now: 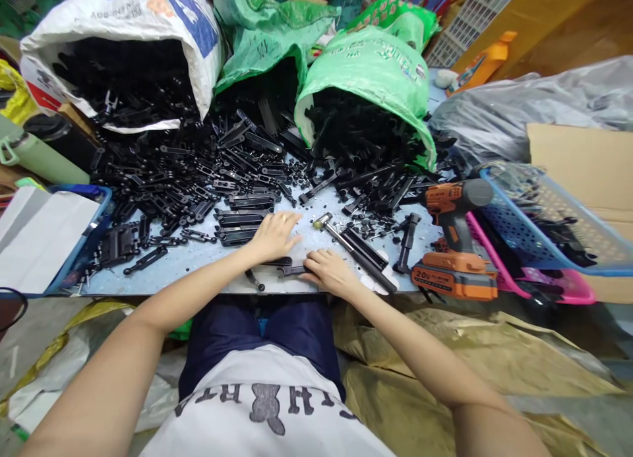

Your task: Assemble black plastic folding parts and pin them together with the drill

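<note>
My left hand (277, 238) is palm down with its fingers stretched to the right, beside a row of black slotted bars (238, 227). Its underside is hidden. At the table's front, my right hand (332, 272) has its fingers closed over one end of a black plastic part with a forked tip (291, 271). Just left of that part lies a small curved black piece (256, 280). A hammer (353, 244) rests to the right of my right hand, its head pointing away from me, alongside two long black bars (366, 247).
Heaps of black parts (168, 173) spill from a white sack (208, 55) and green sacks (366, 61). An orange cordless drill (457, 279) stands at right, before blue (558, 213) and pink (583, 292) baskets. A blue tray with papers (49, 226) is left.
</note>
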